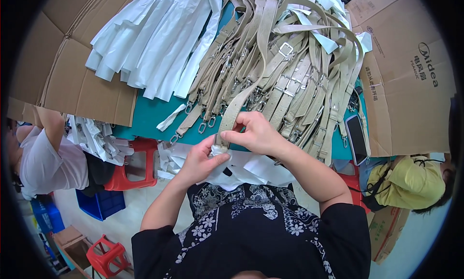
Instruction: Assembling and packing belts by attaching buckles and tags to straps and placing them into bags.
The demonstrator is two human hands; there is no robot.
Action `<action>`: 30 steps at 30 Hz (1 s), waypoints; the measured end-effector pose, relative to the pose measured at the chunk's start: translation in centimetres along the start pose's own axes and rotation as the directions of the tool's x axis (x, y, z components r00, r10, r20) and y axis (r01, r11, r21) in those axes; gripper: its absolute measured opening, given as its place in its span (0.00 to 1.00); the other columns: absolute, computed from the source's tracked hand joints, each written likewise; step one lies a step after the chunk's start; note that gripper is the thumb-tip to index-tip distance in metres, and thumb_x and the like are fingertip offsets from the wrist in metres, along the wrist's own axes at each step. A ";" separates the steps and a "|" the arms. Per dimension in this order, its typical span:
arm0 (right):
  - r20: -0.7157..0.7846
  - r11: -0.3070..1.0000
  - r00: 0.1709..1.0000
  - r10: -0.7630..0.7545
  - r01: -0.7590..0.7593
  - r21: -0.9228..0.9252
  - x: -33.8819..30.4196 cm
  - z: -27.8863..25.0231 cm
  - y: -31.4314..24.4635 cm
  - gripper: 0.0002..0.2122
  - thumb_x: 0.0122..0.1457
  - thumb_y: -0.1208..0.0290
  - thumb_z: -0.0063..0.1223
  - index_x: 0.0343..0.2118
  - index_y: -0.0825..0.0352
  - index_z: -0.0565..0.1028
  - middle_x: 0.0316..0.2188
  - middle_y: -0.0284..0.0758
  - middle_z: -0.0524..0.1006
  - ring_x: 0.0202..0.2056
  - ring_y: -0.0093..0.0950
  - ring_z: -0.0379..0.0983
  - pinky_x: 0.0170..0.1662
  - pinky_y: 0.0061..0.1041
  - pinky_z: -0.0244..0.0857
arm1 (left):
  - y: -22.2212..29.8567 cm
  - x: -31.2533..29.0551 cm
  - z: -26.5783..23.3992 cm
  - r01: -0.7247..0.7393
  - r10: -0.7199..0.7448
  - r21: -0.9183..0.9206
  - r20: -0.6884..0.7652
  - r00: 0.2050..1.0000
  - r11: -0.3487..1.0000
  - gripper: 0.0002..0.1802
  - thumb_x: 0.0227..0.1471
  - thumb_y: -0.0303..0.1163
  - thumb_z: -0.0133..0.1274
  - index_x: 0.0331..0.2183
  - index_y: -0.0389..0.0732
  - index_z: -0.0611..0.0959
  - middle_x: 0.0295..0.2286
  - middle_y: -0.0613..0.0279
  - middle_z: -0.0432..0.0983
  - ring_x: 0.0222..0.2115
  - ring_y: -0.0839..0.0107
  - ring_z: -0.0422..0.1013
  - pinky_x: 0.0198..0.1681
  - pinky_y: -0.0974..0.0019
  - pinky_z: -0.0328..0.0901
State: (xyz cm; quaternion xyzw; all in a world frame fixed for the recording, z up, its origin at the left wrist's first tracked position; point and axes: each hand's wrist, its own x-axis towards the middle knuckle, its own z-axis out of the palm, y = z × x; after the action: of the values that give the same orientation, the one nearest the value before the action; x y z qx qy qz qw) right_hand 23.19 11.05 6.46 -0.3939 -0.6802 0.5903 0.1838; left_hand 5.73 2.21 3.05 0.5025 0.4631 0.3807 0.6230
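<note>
Strap, beige, runs from the pile of straps on the teal bench to the near edge, its lower end held between 2 hands. Left hand pinches the white wrap at that end, thumb on the near side. Right hand grips the strap just above, thumb across its face. I cannot tell from my feed whether the wrap goes fully round the end or only lies against it; the fingers hide too much.

Technique, my judgement: I read the step as handling the wrap at the strap end. I would use the right hand as a clamp, strap flat and untwisted, and leave the fine work to the left with light thumb pressure; thin sheet probably creases or tears under a hard pull. Gripping close to the end should give better control.

Risk: the strap's upper run lies over the pile, where buckles could snag it. I would leave slack there. Phone lies at the bench's right edge, apart from the work; mind the elbow.
</note>
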 end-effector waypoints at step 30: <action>0.020 0.919 0.998 -0.066 0.053 0.391 -0.7 5.2 3.0 0.13 0.50 0.68 0.58 0.38 0.66 0.73 0.39 0.30 0.70 0.38 0.20 0.69 0.43 0.20 0.63 | 1.0 -0.2 -3.3 -0.292 0.330 0.180 -0.234 0.915 0.939 0.08 0.51 0.29 0.51 0.23 0.38 0.72 0.32 0.63 0.64 0.34 0.75 0.63 0.41 0.72 0.59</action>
State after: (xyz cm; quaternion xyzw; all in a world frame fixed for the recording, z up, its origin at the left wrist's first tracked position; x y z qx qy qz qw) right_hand 20.86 7.03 2.59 -0.3189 -0.5637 0.7144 0.2649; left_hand 2.53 3.14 3.82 0.5582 0.4808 0.5041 0.4507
